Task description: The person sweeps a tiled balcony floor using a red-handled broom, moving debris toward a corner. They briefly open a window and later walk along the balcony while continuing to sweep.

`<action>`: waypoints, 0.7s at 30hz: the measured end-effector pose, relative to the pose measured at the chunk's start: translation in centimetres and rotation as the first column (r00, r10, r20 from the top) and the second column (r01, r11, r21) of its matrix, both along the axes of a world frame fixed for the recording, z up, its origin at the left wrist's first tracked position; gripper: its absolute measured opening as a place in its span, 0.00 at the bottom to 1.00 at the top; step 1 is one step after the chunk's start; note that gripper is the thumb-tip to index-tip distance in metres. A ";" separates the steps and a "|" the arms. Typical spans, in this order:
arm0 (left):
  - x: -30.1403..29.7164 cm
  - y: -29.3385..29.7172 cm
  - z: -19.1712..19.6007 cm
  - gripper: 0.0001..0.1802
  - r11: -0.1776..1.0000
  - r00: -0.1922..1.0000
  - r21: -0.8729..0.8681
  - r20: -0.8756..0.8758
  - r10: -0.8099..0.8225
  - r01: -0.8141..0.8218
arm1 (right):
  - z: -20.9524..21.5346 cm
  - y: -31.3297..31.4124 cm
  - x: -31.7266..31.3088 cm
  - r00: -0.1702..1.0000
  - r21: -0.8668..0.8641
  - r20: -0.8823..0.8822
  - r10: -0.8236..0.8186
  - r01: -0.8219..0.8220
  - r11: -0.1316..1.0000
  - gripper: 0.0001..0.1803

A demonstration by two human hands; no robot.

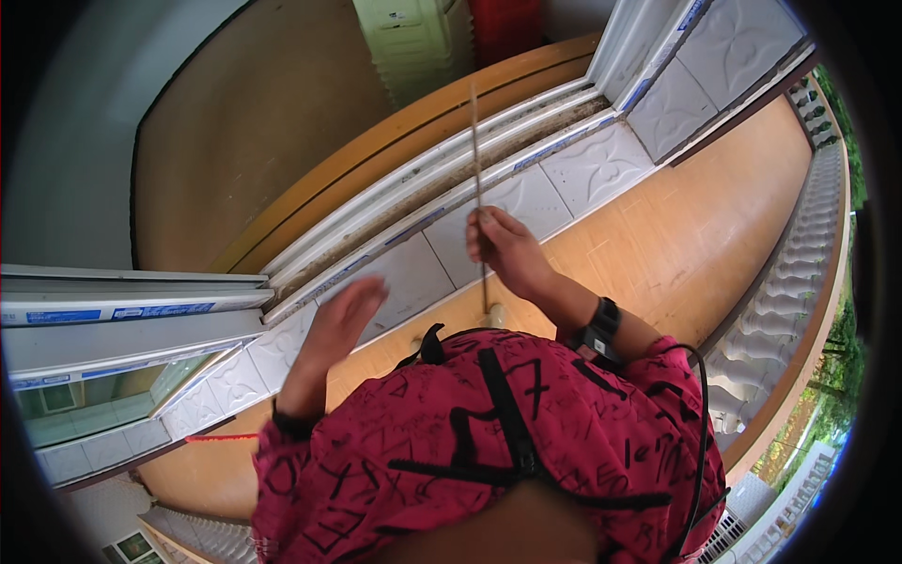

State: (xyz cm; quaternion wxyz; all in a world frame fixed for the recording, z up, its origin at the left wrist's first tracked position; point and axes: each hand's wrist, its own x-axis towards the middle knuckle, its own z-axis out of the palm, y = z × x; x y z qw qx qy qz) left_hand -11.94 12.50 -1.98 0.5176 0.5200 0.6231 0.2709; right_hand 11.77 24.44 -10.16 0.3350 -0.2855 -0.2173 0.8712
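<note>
Head view, one item after another:

- right hand, just above centre, is closed in a pinch-like fist round a long thin grey rod; the rod runs up toward twelve o'clock and down past the hand to about six o'clock of it, ending near a small pale object on the floor.
- The rod's upper part crosses the dirty white sliding window track, so the upright hold seems meant to steer its tip along that groove.
- left hand, at eight o'clock from the right, is open with fingers spread and blurred, gripping nothing, over the white embossed wall tiles.
- Tan tiled balcony floor lies toward three o'clock, bounded by a white balustrade.
- Both forearms wear black wristbands and red patterned sleeves.
</note>
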 end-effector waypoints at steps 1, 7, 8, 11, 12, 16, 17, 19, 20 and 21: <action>1.3 2.8 -0.4 0.19 0.994 0.997 0.111 0.080 -0.015 0.006 | 0.4 -0.3 -1.3 0.999 0.001 0.034 0.013 -0.013 1.000 0.11; 7.9 12.4 -3.4 0.13 0.980 0.983 0.160 -0.159 -0.096 0.122 | 0.6 -0.2 -1.8 0.929 0.376 0.368 0.046 -0.194 0.906 0.16; 8.6 13.4 -3.2 0.13 0.965 0.960 0.176 -0.240 -0.148 0.193 | 0.3 0.1 -0.7 0.936 0.452 0.352 -0.004 -0.166 0.876 0.16; 10.4 17.0 -1.9 0.14 0.970 0.876 -0.044 -0.421 -0.235 0.239 | -0.2 -0.1 3.9 0.909 0.486 0.414 -0.048 -0.176 0.856 0.15; 10.8 18.4 -1.5 0.16 0.912 0.663 0.089 -0.715 -0.222 0.401 | -0.3 -0.2 5.8 0.871 0.376 0.490 0.018 -0.230 0.897 0.15; 11.9 24.1 -0.8 0.14 0.819 0.425 -0.101 -0.815 -0.393 0.565 | -0.6 -2.9 10.8 0.740 0.243 0.672 -0.007 -0.211 0.947 0.16; 12.4 24.5 -1.0 0.13 0.818 0.423 -0.111 -0.812 -0.402 0.564 | -0.6 -3.7 11.8 0.728 0.199 0.685 -0.006 -0.179 0.964 0.16; 13.4 25.1 -1.5 0.13 0.806 0.410 -0.144 -0.801 -0.435 0.574 | -0.5 -5.1 12.8 0.713 0.136 0.701 0.005 -0.140 0.981 0.15; 14.1 25.3 -1.8 0.12 0.815 0.429 -0.133 -0.796 -0.427 0.564 | -0.3 -5.5 13.1 0.709 0.111 0.706 0.012 -0.127 0.986 0.15; 14.8 25.6 -2.0 0.12 0.815 0.446 -0.132 -0.782 -0.436 0.564 | -0.2 -5.8 13.0 0.667 0.058 0.745 0.022 -0.097 0.994 0.15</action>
